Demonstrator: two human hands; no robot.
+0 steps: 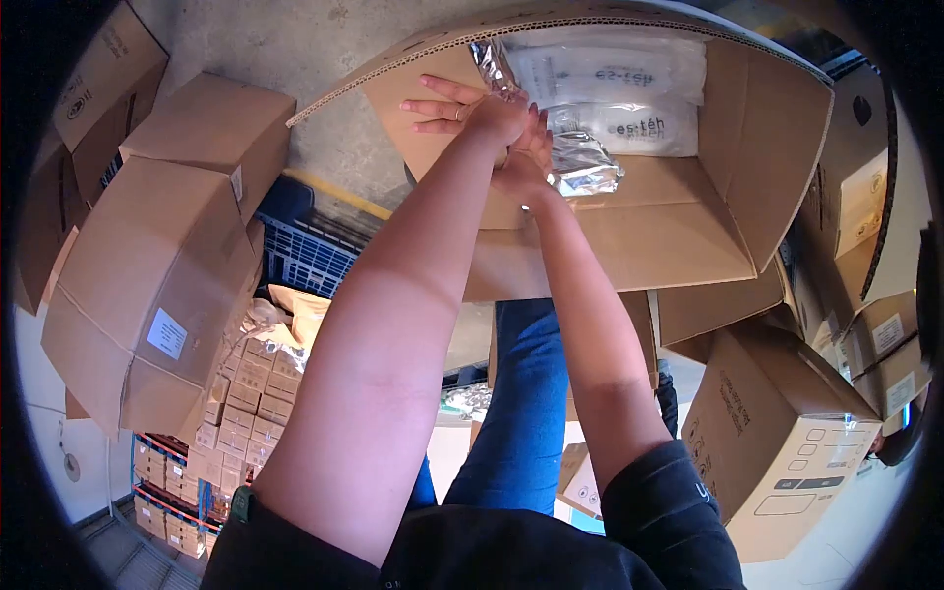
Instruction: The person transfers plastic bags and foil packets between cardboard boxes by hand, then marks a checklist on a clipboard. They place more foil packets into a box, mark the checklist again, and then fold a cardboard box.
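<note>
My left hand (462, 106) reaches into an open cardboard box (639, 236). Its fingers are spread toward the box's left inner wall, and one wears a ring. Close beside it, touching or overlapping at the wrist, is my right hand (526, 157), its palm partly showing and its fingers stretched upward and a little bent. Nothing shows gripped in either hand. Silver foil (585, 162) lies crumpled just right of my right hand, and another foil piece (492, 64) shows above the hands. What lies beneath them is hidden. Clear plastic-wrapped packs (634, 128) printed "es-téh" fill the box's far side.
Large cardboard boxes (147, 265) stand at the left, with a blue plastic crate or pallet (305, 241) beside them. More boxes (777, 433) stand at the right. Stacked small cartons (246, 403) and racking appear at lower left. Concrete floor (265, 39) shows beyond.
</note>
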